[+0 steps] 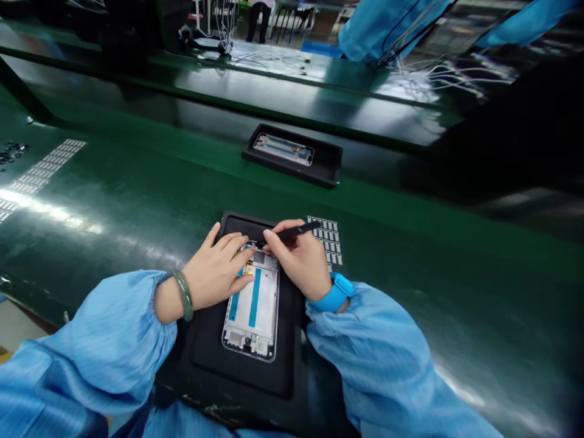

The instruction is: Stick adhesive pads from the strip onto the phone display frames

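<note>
In front of me a smartphone frame (267,304), silvery with two blue strips, lies in a black tray (205,353). My left hand (215,271) rests over its upper left part, fingers spread and fingertips on the upper edge. Between the thumb and fingers of my right hand (303,258) is a pair of black tweezers (298,230). Their tip points at the top of the phone frame and is hidden by my fingers. A sheet of small pale stickers (332,240) lies just behind my right hand.
Farther back stands a second black tray (326,167) with another phone frame (283,149). More sticker sheets (45,167) and small dark parts (13,152) lie at the left on the green bench (137,201). White cables (456,76) lie on a raised shelf behind, near a person in blue (374,30).
</note>
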Demonstrator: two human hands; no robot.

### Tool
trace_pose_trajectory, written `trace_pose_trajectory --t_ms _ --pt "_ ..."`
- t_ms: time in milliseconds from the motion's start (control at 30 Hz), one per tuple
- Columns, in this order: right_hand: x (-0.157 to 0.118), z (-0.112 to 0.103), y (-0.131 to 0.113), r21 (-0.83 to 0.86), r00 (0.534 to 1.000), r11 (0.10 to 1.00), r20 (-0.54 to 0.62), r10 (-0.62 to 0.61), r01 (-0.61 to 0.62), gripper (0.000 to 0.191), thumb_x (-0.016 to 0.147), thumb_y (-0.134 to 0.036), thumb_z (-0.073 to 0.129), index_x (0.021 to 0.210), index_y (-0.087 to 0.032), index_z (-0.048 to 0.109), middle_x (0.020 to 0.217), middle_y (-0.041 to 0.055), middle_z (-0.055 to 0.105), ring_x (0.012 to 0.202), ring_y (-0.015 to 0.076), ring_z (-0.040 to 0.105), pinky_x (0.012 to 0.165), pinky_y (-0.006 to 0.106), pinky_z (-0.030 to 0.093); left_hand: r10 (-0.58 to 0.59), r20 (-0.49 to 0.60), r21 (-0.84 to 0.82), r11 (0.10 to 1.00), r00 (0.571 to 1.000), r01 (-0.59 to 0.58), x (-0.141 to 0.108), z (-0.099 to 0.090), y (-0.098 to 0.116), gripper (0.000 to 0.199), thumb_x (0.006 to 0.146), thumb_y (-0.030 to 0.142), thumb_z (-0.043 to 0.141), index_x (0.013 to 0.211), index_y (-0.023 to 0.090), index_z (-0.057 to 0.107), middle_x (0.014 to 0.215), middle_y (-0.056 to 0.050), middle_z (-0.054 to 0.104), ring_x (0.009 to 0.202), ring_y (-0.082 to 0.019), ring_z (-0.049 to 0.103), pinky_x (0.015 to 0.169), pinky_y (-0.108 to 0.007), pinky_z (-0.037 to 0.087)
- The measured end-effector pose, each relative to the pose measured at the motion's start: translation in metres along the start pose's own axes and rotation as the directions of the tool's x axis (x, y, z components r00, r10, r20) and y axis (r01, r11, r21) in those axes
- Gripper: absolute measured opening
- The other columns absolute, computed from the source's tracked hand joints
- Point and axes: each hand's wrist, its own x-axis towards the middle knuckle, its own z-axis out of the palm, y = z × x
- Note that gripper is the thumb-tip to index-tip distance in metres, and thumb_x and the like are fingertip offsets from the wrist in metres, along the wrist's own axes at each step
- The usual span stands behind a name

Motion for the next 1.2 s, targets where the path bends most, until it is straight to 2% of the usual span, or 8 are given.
trace_pose_trajectory --t_ms 100,167,267,367,533,800,1033,1200 --pt "0.002 -0.001 0.0 0.21 0.996 0.977 -0.076 0.053 -0.036 0.024 0.077 -0.04 0.065 0.085 -0.023 0.051 0.074 -0.0017 0.06 0.063 0.0166 0.067 0.061 0.031 0.057 -0.02 -0.018 0.009 1.0 1.0 0.02 -0.001 0.003 0.003 0.04 0.089 0.036 0.046 0.122 0.014 0.05 0.13 -0.015 0.049 0.124 -0.029 0.042 0.109 -0.059 0.016" --pt "0.003 -0.001 0.0 0.277 0.997 0.96 -0.057 0.046 -0.029 0.023 0.077 -0.039 0.065 0.086 -0.023 0.051 0.08 -0.001 0.06 0.07 0.0168 0.067 0.067 0.033 0.058 -0.034 -0.028 -0.002 0.999 0.999 0.034 -0.002 0.004 0.004 0.04 0.088 0.036 0.047 0.122 0.015 0.05 0.13 -0.015 0.049 0.123 -0.029 0.042 0.108 -0.059 0.017" --pt "0.002 0.0 0.003 0.225 1.0 0.974 0.024 0.004 -0.009 0.02 0.079 -0.037 0.063 0.089 -0.024 0.052 0.086 0.0011 0.061 0.078 0.018 0.066 0.074 0.036 0.057 -0.06 -0.031 -0.026 0.998 0.998 0.059 -0.002 0.004 0.004 0.04 0.087 0.037 0.049 0.121 0.015 0.05 0.13 -0.014 0.049 0.122 -0.029 0.043 0.108 -0.06 0.018" --pt "0.001 0.001 0.006 0.151 0.998 0.989 0.064 -0.009 -0.001 0.019 0.08 -0.037 0.062 0.09 -0.024 0.053 0.087 0.0021 0.063 0.077 0.0187 0.065 0.075 0.037 0.056 -0.075 -0.04 -0.05 0.996 0.996 0.073 -0.002 0.004 0.004 0.043 0.086 0.037 0.05 0.123 0.016 0.049 0.129 -0.014 0.049 0.122 -0.029 0.043 0.107 -0.06 0.019" --pt "0.0 0.0 0.008 0.079 0.997 0.996 0.071 -0.034 0.029 0.018 0.08 -0.038 0.061 0.088 -0.024 0.053 0.085 0.0019 0.064 0.073 0.0181 0.065 0.073 0.036 0.055 -0.078 -0.038 -0.053 0.996 0.996 0.076 -0.002 0.005 0.004 0.044 0.087 0.038 0.048 0.125 0.016 0.047 0.13 -0.014 0.049 0.122 -0.029 0.043 0.108 -0.06 0.019" --pt "-0.001 0.002 -0.002 -0.059 0.991 0.989 0.042 -0.13 0.133 0.01 0.083 -0.032 0.058 0.084 -0.023 0.054 0.083 0.0018 0.062 0.072 0.0161 0.065 0.063 0.03 0.055 -0.076 -0.039 -0.059 0.996 0.996 0.074 -0.002 0.006 0.003 0.045 0.087 0.038 0.049 0.125 0.015 0.047 0.13 -0.014 0.048 0.123 -0.029 0.042 0.108 -0.06 0.018" --pt "-0.002 0.002 0.002 0.019 0.996 0.997 0.039 -0.075 0.074 0.014 0.081 -0.035 0.059 0.085 -0.024 0.053 0.083 0.002 0.063 0.074 0.0184 0.066 0.066 0.033 0.056 -0.074 -0.034 -0.051 0.996 0.997 0.073 -0.002 0.005 0.004 0.045 0.087 0.037 0.048 0.126 0.016 0.047 0.131 -0.015 0.048 0.122 -0.03 0.042 0.107 -0.061 0.02" --pt "-0.002 0.003 0.0 -0.039 0.994 0.993 0.035 -0.108 0.11 0.01 0.082 -0.032 0.058 0.083 -0.023 0.053 0.081 0.0015 0.062 0.071 0.0173 0.065 0.064 0.032 0.055 -0.078 -0.015 -0.037 0.996 0.997 0.077 -0.002 0.004 0.004 0.044 0.088 0.037 0.046 0.127 0.016 0.046 0.131 -0.014 0.048 0.123 -0.029 0.042 0.106 -0.06 0.022"
